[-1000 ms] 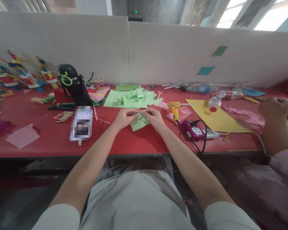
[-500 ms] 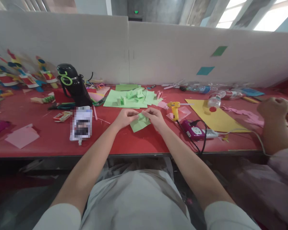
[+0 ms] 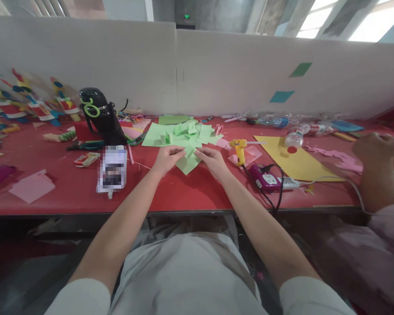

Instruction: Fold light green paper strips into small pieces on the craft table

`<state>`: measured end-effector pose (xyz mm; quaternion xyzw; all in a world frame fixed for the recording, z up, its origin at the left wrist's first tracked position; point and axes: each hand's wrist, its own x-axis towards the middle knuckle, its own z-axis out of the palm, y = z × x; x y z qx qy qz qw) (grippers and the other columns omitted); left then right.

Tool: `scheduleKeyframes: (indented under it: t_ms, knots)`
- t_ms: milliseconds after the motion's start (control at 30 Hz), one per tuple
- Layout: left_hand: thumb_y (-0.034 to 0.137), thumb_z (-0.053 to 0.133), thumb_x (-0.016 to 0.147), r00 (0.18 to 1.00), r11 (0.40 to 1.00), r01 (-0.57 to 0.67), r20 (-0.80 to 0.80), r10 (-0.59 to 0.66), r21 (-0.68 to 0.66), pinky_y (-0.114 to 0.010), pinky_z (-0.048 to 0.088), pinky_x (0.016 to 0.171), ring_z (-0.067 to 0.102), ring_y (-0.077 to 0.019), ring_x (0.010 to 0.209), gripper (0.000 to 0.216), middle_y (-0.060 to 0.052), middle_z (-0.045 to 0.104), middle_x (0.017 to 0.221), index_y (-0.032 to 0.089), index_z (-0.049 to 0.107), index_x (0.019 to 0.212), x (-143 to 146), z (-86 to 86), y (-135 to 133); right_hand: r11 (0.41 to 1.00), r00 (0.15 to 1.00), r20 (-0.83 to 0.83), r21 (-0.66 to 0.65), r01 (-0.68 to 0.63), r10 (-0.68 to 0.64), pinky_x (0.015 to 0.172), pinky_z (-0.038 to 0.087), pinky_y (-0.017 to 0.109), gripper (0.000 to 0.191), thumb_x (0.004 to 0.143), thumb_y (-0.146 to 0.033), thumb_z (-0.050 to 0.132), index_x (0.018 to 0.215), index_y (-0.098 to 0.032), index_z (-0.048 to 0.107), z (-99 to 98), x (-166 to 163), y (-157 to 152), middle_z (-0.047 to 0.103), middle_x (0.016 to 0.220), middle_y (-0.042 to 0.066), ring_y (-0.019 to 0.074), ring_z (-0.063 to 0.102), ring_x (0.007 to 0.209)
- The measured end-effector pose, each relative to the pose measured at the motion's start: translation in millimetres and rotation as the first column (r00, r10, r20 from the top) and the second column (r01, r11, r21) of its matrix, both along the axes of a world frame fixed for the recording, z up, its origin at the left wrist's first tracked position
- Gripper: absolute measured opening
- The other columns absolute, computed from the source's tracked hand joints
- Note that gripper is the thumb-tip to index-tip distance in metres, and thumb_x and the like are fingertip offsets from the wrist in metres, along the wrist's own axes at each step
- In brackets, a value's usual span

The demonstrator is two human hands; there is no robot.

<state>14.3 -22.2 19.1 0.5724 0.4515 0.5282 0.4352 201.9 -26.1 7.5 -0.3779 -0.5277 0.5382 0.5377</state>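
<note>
A creased sheet of light green paper [image 3: 188,164] is held up over the red table [image 3: 184,197], one corner pointing toward me. My left hand [image 3: 167,160] pinches its left side between thumb and fingers. On the opposite side, my right hand [image 3: 211,160] grips it the same way. Just behind the hands lie larger green sheets [image 3: 153,134] with several small folded green paper pieces [image 3: 192,127] on them. The fingertips hide part of the paper's side edges.
To the right are a yellow glue gun [image 3: 239,151], a purple power strip [image 3: 265,178] with cables and yellow paper [image 3: 310,164]. A phone [image 3: 113,168] and a black bottle [image 3: 100,116] stand left. Another person's hand [image 3: 376,151] rests at far right.
The green paper has turned so a corner points toward me, and it has moved slightly away from me. Both hands still grip it, now a little farther forward.
</note>
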Motion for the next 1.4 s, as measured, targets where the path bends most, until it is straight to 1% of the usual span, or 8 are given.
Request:
scheduleKeyframes:
  t_ms: [300,400,533,733,900,1033,1233,1400]
  knots:
    - [0.03,0.077,0.065,0.996,0.987,0.083,-0.03,-0.088,-0.139,-0.029,0.051,0.064,0.063,-0.0148,0.062,0.019,-0.003,0.07,0.069,0.015,0.072,0.077,1.0,-2.0,-2.1,0.989,0.983,0.14,0.102,0.104,-0.117,0.071,0.052,0.03,0.041,0.074,-0.059,0.07,0.082,-0.019,0.075,-6.9,1.7,6.1,0.071,0.082,0.004,0.0194,0.064,0.078]
    - [0.029,0.078,0.065,0.995,0.972,0.099,0.034,-0.094,-0.215,-0.031,0.053,0.065,0.065,-0.0164,0.063,0.021,-0.003,0.07,0.07,0.015,0.071,0.078,0.7,0.4,-3.1,0.99,0.988,0.13,0.128,0.066,-0.083,0.076,0.053,0.031,0.042,0.074,-0.057,0.071,0.09,-0.02,0.075,-4.6,1.1,4.3,0.073,0.088,0.005,0.0204,0.066,0.084]
    - [0.028,0.079,0.064,0.984,0.949,0.14,0.144,-0.101,-0.284,-0.034,0.055,0.068,0.068,-0.0177,0.065,0.022,-0.004,0.072,0.072,0.014,0.07,0.079,0.1,4.0,-4.5,0.992,0.993,0.122,0.122,-0.022,0.007,0.083,0.054,0.034,0.05,0.064,-0.049,0.082,0.104,-0.02,0.073,-0.8,-0.2,1.4,0.074,0.102,0.006,0.0226,0.068,0.092]
    - [0.03,0.085,0.06,0.976,0.944,0.192,0.154,-0.155,-0.267,-0.037,0.056,0.075,0.068,-0.0179,0.07,0.031,-0.006,0.072,0.076,0.013,0.07,0.08,1.0,3.3,-6.5,0.998,0.991,0.131,0.045,0.034,-0.04,0.072,0.055,0.033,0.047,0.063,-0.052,0.08,0.094,-0.018,0.073,-6.1,0.2,5.2,0.074,0.089,0.005,0.0214,0.068,0.079]
    - [0.031,0.09,0.054,0.963,0.933,0.241,0.183,-0.197,-0.266,-0.038,0.056,0.077,0.068,-0.0178,0.073,0.039,-0.006,0.072,0.079,0.012,0.069,0.082,-0.5,1.9,-6.4,0.998,0.991,0.118,0.046,0.051,-0.056,0.069,0.053,0.031,0.046,0.064,-0.054,0.079,0.092,-0.018,0.072,-8.2,0.5,6.6,0.072,0.082,0.004,0.0195,0.066,0.074]
    - [0.032,0.089,0.055,0.953,0.915,0.278,0.205,-0.224,-0.292,-0.036,0.055,0.076,0.068,-0.0173,0.072,0.036,-0.006,0.072,0.078,0.013,0.069,0.08,-1.7,3.9,-6.5,0.998,0.991,0.118,0.049,0.049,-0.054,0.065,0.051,0.03,0.043,0.064,-0.053,0.08,0.089,-0.018,0.071,-6.3,0.3,4.9,0.071,0.078,0.003,0.0185,0.064,0.071]
    - [0.035,0.087,0.057,0.966,0.919,0.236,0.183,-0.185,-0.315,-0.036,0.055,0.074,0.067,-0.0173,0.072,0.032,-0.006,0.072,0.078,0.015,0.073,0.078,-3.4,4.8,-5.3,0.997,0.987,0.145,0.053,0.063,-0.07,0.067,0.052,0.031,0.044,0.062,-0.053,0.08,0.088,-0.019,0.071,-4.6,-1.0,3.3,0.071,0.08,0.003,0.0193,0.065,0.073]
    - [0.04,0.089,0.054,0.958,0.918,0.273,0.169,-0.232,-0.287,-0.036,0.056,0.078,0.066,-0.0161,0.074,0.038,-0.007,0.073,0.08,0.014,0.076,0.079,-6.1,2.4,-4.6,0.993,0.983,0.155,0.069,0.091,-0.101,0.063,0.05,0.03,0.041,0.064,-0.052,0.08,0.085,-0.019,0.071,-2.0,-1.4,0.9,0.071,0.078,0.003,0.0178,0.063,0.068]
